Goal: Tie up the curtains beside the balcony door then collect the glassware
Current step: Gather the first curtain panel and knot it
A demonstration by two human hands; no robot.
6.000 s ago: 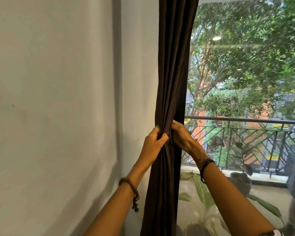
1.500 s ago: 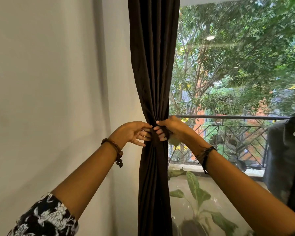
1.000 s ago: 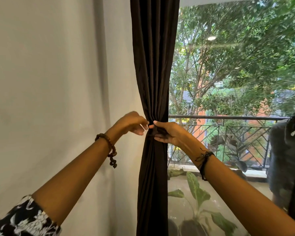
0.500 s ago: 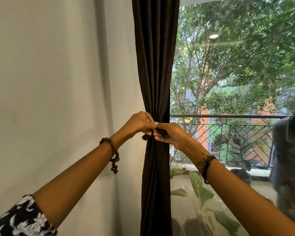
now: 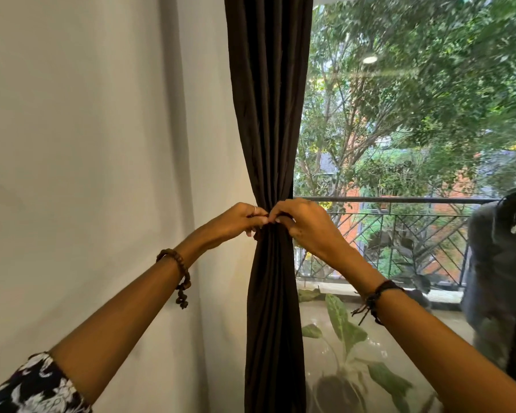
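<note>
The dark curtain (image 5: pixel 268 114) hangs between the pale wall (image 5: pixel 87 144) and the balcony glass (image 5: pixel 399 129), gathered to a narrow waist at railing height. The left hand (image 5: pixel 236 220) and right hand (image 5: pixel 303 222) meet at that waist, fingertips touching. Each grip is closed, pinching a thin dark tie (image 5: pixel 258 234) at the curtain's front. No glassware is in view.

Balcony floor (image 5: pixel 447 320) beyond the glass, pale and glossy. Potted leafy plant (image 5: pixel 344 329) stands on it, near the curtain's edge.
</note>
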